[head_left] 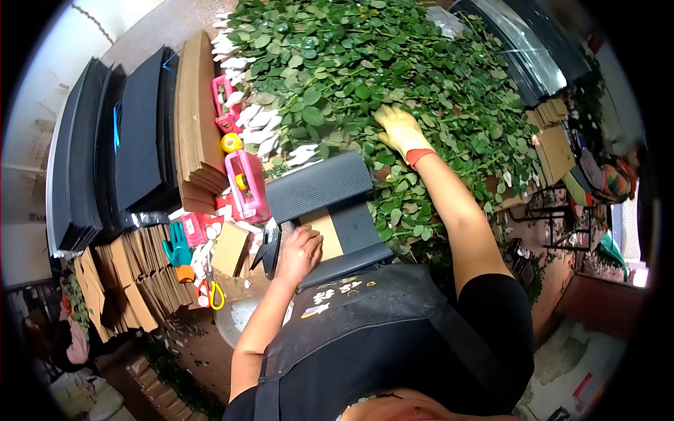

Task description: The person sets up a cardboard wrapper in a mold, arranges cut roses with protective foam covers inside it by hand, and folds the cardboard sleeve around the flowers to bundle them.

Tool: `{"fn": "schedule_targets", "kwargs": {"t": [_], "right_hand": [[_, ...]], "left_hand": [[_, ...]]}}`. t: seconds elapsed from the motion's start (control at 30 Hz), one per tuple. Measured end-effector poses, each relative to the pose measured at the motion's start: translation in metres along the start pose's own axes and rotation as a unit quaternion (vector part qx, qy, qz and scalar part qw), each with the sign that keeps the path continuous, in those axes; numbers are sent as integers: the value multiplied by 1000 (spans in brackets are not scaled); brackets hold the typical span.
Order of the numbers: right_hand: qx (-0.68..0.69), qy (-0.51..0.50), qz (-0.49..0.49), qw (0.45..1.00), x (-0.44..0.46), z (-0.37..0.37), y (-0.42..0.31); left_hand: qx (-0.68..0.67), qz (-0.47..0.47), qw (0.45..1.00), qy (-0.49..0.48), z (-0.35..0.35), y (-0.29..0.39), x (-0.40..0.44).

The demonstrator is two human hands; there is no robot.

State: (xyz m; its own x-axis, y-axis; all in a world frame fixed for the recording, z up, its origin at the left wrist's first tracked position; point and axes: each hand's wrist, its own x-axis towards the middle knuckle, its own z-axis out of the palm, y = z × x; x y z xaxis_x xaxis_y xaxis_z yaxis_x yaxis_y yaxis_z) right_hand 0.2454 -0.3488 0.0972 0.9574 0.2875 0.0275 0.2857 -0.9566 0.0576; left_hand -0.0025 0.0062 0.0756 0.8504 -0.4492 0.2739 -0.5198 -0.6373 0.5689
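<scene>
Black apron [372,302] fills bottom centre; above it, the bare left hand [300,251], half-curled, rests on tan card [324,230] beside dark corrugated sheet [319,186]; whether it grips, I can't tell. Gloved right hand [400,130], fingers loosely spread, touches leafy stems [393,56], upper centre. Cardboard stacks [196,119] stand left. Apron lettering [347,286] is unreadable.

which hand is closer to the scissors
Left. The left hand is to the right of the scissors; the gloved right hand is farther off, at the leafy stems.
</scene>
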Motion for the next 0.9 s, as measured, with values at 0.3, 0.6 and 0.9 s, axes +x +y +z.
{"fn": "schedule_targets", "kwargs": {"t": [0.3, 0.6, 0.9], "right_hand": [[77, 152, -99, 980, -26, -76, -1], [146, 245, -153, 946, -63, -155, -18], [81, -123, -188, 971, -205, -60, -32]], "left_hand": [[4, -45, 999, -15, 3, -1, -10], [-40, -50, 996, -56, -3, -5, -13], [-144, -141, 976, -84, -14, 0, -12]]}}
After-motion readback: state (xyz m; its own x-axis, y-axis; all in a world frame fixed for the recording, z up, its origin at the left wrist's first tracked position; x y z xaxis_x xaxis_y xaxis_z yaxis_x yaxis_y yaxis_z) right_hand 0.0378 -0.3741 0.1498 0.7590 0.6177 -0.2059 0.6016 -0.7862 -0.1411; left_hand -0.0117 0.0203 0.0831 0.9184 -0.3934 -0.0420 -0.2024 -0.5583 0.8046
